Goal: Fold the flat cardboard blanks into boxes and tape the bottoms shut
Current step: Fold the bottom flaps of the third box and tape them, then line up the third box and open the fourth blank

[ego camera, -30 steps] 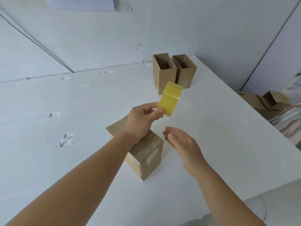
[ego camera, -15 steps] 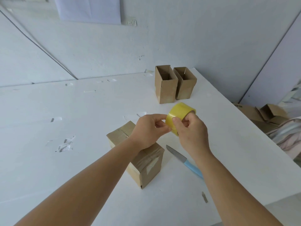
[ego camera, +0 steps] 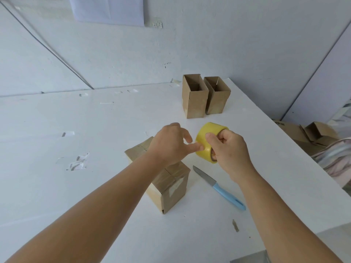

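Now your right hand (ego camera: 230, 149) grips the yellow tape roll (ego camera: 208, 138) through its core, taken over from your left hand (ego camera: 171, 145), whose fingertip picks at the roll's face, likely hunting the tape end; the box (ego camera: 171, 184) waits bottom-up beneath your left wrist, knife (ego camera: 218, 186) just beside it, two finished boxes (ego camera: 206, 95) well behind

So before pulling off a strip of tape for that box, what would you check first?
1. Tape roll held firmly by the right hand, fingers through the core: ok.
2. Left hand fingertips on the roll's surface, at the tape end: cannot tell.
3. Box standing with flaps closed on top: ok.
4. Knife lying within reach on the table: ok.
5. Seam already fully taped: cannot tell.
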A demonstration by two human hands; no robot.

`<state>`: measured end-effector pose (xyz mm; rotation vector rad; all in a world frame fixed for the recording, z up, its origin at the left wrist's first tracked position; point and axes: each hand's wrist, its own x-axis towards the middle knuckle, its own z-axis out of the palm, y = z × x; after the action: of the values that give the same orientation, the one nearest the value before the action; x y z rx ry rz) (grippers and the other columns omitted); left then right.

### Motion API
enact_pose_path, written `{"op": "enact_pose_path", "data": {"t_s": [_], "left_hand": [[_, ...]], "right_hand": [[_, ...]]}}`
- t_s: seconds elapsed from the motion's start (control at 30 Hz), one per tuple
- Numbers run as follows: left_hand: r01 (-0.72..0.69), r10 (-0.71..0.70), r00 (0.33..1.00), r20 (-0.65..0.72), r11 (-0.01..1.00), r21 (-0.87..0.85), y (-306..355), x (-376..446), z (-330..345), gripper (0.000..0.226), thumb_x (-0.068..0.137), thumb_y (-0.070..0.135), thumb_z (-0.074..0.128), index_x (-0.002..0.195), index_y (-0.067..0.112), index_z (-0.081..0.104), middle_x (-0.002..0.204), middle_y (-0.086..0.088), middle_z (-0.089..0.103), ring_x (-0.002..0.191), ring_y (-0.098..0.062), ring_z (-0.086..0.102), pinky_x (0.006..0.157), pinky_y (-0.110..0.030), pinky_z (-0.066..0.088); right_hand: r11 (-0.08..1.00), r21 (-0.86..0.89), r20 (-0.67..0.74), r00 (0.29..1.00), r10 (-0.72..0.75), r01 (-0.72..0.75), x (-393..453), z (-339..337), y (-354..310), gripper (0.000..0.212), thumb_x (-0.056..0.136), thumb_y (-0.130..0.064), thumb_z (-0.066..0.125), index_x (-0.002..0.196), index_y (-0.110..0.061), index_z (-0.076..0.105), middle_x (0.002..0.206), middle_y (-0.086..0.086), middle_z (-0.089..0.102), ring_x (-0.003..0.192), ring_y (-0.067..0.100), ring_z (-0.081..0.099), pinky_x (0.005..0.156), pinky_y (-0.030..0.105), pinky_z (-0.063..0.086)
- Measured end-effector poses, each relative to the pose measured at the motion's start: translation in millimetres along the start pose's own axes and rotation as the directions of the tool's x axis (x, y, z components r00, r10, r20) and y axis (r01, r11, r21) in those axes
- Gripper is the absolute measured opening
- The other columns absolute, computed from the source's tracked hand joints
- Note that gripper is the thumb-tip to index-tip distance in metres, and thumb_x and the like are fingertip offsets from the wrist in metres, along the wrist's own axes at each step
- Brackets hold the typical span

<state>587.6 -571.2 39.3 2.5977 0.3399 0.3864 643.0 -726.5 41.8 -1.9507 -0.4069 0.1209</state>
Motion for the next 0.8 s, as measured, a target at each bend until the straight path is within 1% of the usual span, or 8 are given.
{"op": "enact_pose_path", "data": {"t_s": [0.17,0.27,0.37,0.43,0.53,0.6,0.67,0.8], "left_hand": [[0.092,-0.093,0.996,0.006,0.991,0.095,-5.7,-14.9,3.0,0.051,0.064,0.078,0.059,0.074,0.028,0.054,0.072,0.01,0.056,0.078,-0.009,0.051,0.054,-0.025,0.034],[0.101,-0.101,0.995,-0.003,0.991,0.089,-6.4,-25.9,3.3,0.038,0.073,0.065,0.064,0.074,0.028,0.056,0.074,0.008,0.058,0.084,-0.011,0.05,0.06,-0.028,0.038],[0.079,-0.077,0.997,-0.023,0.994,0.072,-12.4,-39.3,-1.1,0.018,0.081,0.045,0.067,0.085,0.028,0.064,0.082,0.009,0.061,0.095,-0.016,0.05,0.074,-0.028,0.041],[0.081,-0.076,0.996,-0.049,0.992,0.097,-18.8,-48.4,-6.0,0.033,0.081,0.043,0.066,0.11,0.027,0.064,0.107,0.004,0.059,0.112,-0.021,0.045,0.089,-0.029,0.038],[0.227,-0.218,0.974,-0.068,0.957,0.18,-29.7,-58.9,-14.1,0.074,0.077,0.06,0.061,0.139,0.025,0.042,0.14,-0.002,0.041,0.133,-0.025,0.027,0.108,-0.038,0.021],[0.317,-0.319,0.947,-0.03,0.92,0.229,-36.4,-62.8,-16.9,0.084,0.074,0.071,0.054,0.141,0.023,0.036,0.144,-0.004,0.038,0.135,-0.027,0.025,0.109,-0.039,0.018],[0.341,-0.356,0.934,0.022,0.91,0.234,-40.3,-65.8,-18.2,0.084,0.075,0.073,0.05,0.141,0.023,0.036,0.144,-0.004,0.037,0.134,-0.029,0.029,0.108,-0.041,0.02],[0.353,-0.361,0.932,0.03,0.923,0.155,-43.0,-68.6,-17.7,0.078,0.08,0.065,0.056,0.141,0.021,0.038,0.15,-0.01,0.028,0.134,-0.033,0.03,0.11,-0.042,0.022]], "right_hand": [[0.999,-0.024,0.086,0.996,-0.035,0.037,-5.5,2.4,3.7,0.022,0.086,-0.031,0.059,0.072,-0.015,0.053,0.064,-0.003,0.049,0.062,0.016,0.049,0.06,0.032,0.042],[0.989,-0.115,0.107,0.991,-0.081,0.093,-5.1,6.4,12.8,0.022,0.088,-0.027,0.057,0.069,-0.021,0.048,0.065,-0.006,0.048,0.062,0.011,0.047,0.056,0.026,0.036],[0.944,-0.311,0.101,0.992,-0.082,0.11,-1.7,7.1,34.5,0.025,0.089,-0.024,0.054,0.068,-0.016,0.041,0.066,-0.002,0.046,0.064,0.019,0.044,0.054,0.03,0.032],[0.851,-0.512,0.105,0.991,-0.077,0.121,-1.1,5.4,54.2,0.025,0.089,-0.021,0.051,0.069,-0.015,0.037,0.076,0.003,0.046,0.071,0.024,0.043,0.057,0.031,0.03],[0.675,-0.721,0.167,0.985,-0.052,0.157,-2.7,3.6,80.9,0.009,0.088,-0.018,0.047,0.079,-0.014,0.048,0.097,0.009,0.052,0.084,0.028,0.046,0.064,0.03,0.032],[0.56,-0.81,0.224,0.974,0.021,0.174,-4.3,3.9,95.7,0.017,0.088,-0.018,0.046,0.099,-0.016,0.059,0.106,0.011,0.053,0.096,0.031,0.05,0.069,0.03,0.035],[0.515,-0.838,0.256,0.963,0.086,0.177,-5.4,4.6,105.5,0.028,0.089,-0.02,0.046,0.112,-0.022,0.061,0.111,0.011,0.052,0.106,0.031,0.05,0.077,0.032,0.038],[0.481,-0.854,0.285,0.952,0.112,0.199,-10.3,8.6,109.8,0.026,0.091,-0.023,0.046,0.112,-0.023,0.061,0.113,0.009,0.052,0.111,0.03,0.048,0.082,0.032,0.04]]}}
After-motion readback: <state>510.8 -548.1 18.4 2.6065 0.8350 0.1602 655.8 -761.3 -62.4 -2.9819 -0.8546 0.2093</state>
